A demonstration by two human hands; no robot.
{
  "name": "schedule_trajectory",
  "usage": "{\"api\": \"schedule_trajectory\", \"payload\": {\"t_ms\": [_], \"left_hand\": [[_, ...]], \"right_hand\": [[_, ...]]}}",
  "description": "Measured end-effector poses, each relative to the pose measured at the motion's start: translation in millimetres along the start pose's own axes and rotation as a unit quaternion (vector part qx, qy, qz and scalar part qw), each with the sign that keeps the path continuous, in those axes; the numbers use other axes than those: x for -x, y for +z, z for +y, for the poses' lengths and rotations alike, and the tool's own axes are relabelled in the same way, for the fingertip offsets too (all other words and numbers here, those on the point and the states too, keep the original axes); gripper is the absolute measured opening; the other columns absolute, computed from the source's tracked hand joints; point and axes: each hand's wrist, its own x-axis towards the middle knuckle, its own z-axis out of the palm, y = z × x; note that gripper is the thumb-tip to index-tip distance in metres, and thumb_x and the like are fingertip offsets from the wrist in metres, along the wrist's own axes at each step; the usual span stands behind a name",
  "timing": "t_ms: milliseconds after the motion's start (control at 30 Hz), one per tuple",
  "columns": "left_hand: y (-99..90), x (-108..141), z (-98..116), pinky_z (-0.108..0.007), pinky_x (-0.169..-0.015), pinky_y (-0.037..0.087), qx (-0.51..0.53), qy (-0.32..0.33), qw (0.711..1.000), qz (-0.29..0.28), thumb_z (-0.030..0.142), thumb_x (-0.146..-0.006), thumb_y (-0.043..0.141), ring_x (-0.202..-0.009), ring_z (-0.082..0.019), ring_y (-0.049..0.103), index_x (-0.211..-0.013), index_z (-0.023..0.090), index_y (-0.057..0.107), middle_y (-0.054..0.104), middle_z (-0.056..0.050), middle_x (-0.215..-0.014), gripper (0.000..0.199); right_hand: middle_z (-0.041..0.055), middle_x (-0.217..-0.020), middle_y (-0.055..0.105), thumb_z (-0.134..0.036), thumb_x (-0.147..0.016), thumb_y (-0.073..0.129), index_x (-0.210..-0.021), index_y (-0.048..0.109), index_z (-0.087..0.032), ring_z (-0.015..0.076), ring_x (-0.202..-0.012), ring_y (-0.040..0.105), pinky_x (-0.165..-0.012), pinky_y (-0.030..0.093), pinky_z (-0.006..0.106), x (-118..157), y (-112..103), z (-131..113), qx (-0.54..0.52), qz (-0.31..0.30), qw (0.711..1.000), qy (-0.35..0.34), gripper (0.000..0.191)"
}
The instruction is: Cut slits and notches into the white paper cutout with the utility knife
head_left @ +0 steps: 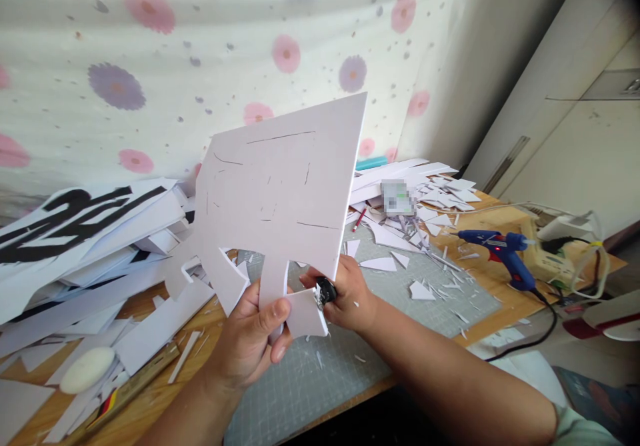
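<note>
A white foam board cutout (270,186) is held up before me, with short dark pencil lines on its face and narrow strips curving off its lower edge. My left hand (253,329) pinches one lower strip between thumb and fingers. At the board's lower right corner my right hand (350,296) is closed round a small black tool (327,291), most of it hidden by the fingers and board. The tool's end is beside the edge of the lower strip, and white crumbs cling there. I cannot make out its exact kind.
Below lies a grey-green cutting mat (430,306) strewn with white scraps (423,291). A blue glue gun (500,249) with a black cable rests at right. White board pieces (100,266), a white oval object (87,370) and a ruler (125,389) are at left. A red pencil (359,219) lies behind.
</note>
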Motion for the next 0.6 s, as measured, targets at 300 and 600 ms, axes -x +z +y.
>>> {"api": "schedule_trajectory", "payload": {"t_ms": [300,600], "left_hand": [[3.4,2.1,-1.1,-0.011,-0.028,0.022,-0.018,-0.022,1.0,-0.003,0.049,-0.067,0.081,-0.028,0.0,0.034,-0.073,0.019,0.058,0.056,0.007,-0.054,0.038],[-9.8,-3.1,12.5,-0.012,-0.036,0.029,-0.051,0.049,0.996,0.054,0.045,-0.072,0.078,-0.035,-0.001,0.041,-0.076,0.02,0.06,0.055,0.008,-0.058,0.03]], "right_hand": [[0.0021,-0.072,0.061,-0.012,-0.076,0.054,-0.082,0.055,-0.021,0.017,-0.066,0.058,-0.062,0.043,0.027,8.9,5.7,11.8,0.041,-0.045,0.996,0.063,0.011],[0.0007,-0.071,0.063,-0.017,-0.079,0.058,-0.082,0.061,-0.019,0.0146,-0.062,0.056,-0.058,0.039,0.024,5.9,-4.3,24.7,0.056,-0.168,0.952,0.25,0.004]]}}
